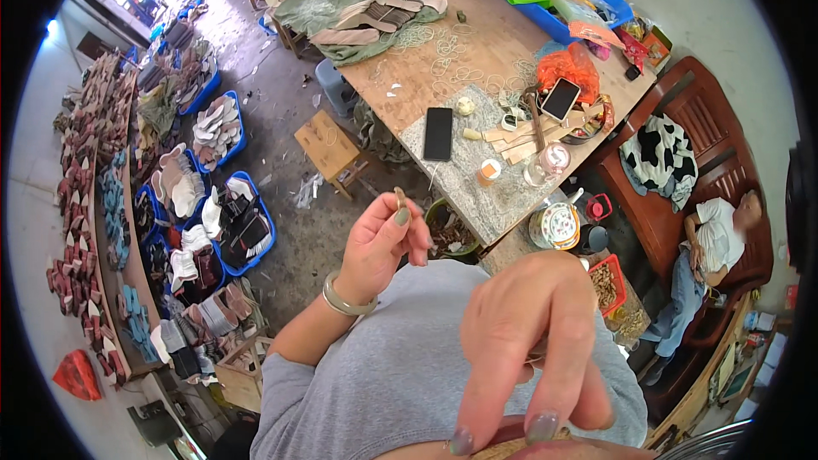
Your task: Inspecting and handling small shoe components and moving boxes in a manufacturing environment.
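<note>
My left hand (382, 243), with a bangle on its wrist, is raised in front of my grey shirt (400, 358). Its thumb and fingers pinch a small tan piece (400, 197) that looks like a peanut shell. Very close to the lower edge is my right hand (532, 332), its fingers bent downward and inward. Its thumb and whatever lies between the fingers are hidden. A green bin (460, 249) with brown scraps stands just beyond the left hand. To the right, a red basket (615, 268) holds peanuts (604, 288).
A wooden table (477, 43) ahead bears a phone (438, 134), a jar (537, 172) and a blue tub (554, 24). A stool (326, 149) stands left of it. Blue baskets of socks (243, 226) line the floor. A person (716, 238) sits on a bench (652, 196) at right.
</note>
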Demonstrator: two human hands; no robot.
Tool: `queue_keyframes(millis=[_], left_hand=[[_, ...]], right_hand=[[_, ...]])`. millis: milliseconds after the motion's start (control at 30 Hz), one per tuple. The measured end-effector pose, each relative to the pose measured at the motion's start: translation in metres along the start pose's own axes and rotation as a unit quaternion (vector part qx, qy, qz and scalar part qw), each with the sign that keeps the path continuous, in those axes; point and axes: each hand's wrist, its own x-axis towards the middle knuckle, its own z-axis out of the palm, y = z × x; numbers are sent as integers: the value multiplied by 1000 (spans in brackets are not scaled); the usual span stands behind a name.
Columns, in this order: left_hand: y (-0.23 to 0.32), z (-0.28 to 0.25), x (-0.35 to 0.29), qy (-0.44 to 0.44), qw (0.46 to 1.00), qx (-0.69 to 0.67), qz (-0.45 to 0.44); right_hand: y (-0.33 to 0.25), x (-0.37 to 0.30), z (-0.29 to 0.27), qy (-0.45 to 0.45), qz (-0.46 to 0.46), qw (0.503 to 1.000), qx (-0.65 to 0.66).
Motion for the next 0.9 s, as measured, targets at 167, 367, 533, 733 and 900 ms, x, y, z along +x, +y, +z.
queue_keyframes(millis=[167,367,533,733,900], left_hand=[[-27,-21,-5,65,995,-36,-59],[-45,-18,-4,71,990,-55,-108],[-47,-19,-1,62,990,-31,-120],[-52,-20,1,67,988,-44,-135],[-50,-8,1,91,985,-49,-137]], right_hand=[[29,-10,-4,-19,-103,992,66],[8,1,0,19,-13,982,185],[-6,-2,8,102,39,991,83],[-25,6,-10,15,85,995,50],[1,10,13,155,-89,982,66]])
